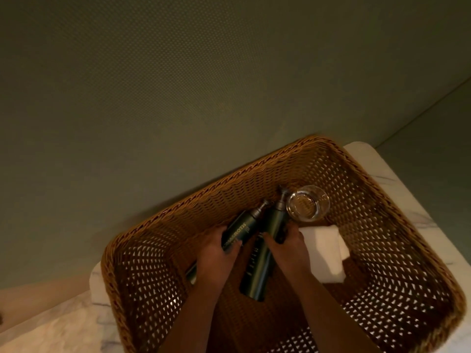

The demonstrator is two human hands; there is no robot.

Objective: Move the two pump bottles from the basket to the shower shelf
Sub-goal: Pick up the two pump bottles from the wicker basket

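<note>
Two dark green pump bottles lie side by side inside a brown wicker basket [254, 171], pump heads pointing toward its far wall. My left hand [216, 261] is wrapped around the left pump bottle [242, 226], which carries pale lettering. My right hand [288, 247] grips the right pump bottle [265, 250], the longer-looking one, around its middle. Both arms reach down into the basket from the bottom of the view. No shower shelf is in view.
A clear glass tumbler [308, 203] stands in the basket just beyond the right bottle's pump. A folded white towel [327, 253] lies to the right of my right hand. The basket sits on a white marble ledge [397, 179] against a green tiled wall [178, 85].
</note>
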